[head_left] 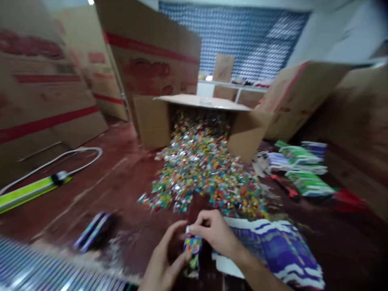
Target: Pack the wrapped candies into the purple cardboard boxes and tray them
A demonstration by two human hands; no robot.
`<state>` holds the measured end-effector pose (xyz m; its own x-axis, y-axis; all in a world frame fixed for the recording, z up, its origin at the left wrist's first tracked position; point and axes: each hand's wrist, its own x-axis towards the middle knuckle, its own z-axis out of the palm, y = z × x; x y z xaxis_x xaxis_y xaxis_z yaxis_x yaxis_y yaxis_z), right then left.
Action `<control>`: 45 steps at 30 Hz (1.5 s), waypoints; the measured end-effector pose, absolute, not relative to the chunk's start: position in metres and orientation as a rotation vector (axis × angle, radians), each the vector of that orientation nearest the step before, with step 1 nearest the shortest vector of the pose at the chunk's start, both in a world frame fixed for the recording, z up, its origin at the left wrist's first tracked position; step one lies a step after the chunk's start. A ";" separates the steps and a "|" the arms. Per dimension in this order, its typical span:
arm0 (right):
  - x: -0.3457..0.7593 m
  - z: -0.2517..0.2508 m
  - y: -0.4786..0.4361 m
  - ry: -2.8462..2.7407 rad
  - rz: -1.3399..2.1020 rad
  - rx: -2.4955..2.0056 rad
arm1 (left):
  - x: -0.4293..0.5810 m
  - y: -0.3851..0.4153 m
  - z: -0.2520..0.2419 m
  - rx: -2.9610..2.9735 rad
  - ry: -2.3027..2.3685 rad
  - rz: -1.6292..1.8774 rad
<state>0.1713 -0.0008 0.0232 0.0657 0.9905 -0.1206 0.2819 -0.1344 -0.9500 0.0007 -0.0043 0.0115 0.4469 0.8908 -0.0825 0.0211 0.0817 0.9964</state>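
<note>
At the bottom middle, my left hand holds a small purple box printed with bright coloured squares, its thumb on the front and fingers at the side. My right hand pinches the white flap at the top of that box. Just below the printed part, something greenish and shiny shows, too blurred to name. Beside my right forearm lies a pile of flat purple and white cartons. A large heap of small wrapped candies spreads beyond both hands.
The heap spills from a tipped cardboard box. Two small purple boxes lie left, near tightly lined-up packs. A yellow-green power strip with a white cable sits farther left. Green and white packages and a red-black tool lie right.
</note>
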 end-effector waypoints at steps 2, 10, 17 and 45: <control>0.171 0.024 -0.005 -1.427 0.972 -1.523 | -0.007 -0.003 0.006 1.358 0.885 0.774; 0.176 0.036 -0.024 -2.024 0.758 -1.487 | -0.015 0.001 -0.004 1.289 0.942 0.819; 0.146 0.025 -0.010 -2.392 0.302 -1.561 | -0.023 0.005 -0.005 1.324 1.063 0.865; -0.034 -0.019 0.084 -2.057 0.621 -1.441 | -0.207 0.098 0.022 1.878 1.770 0.537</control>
<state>-0.0335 0.0844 -0.0189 -0.2766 0.9456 0.1712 0.6929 0.3197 -0.6463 -0.2073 0.0978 0.0218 0.0768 0.9956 -0.0535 0.7983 -0.0292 0.6015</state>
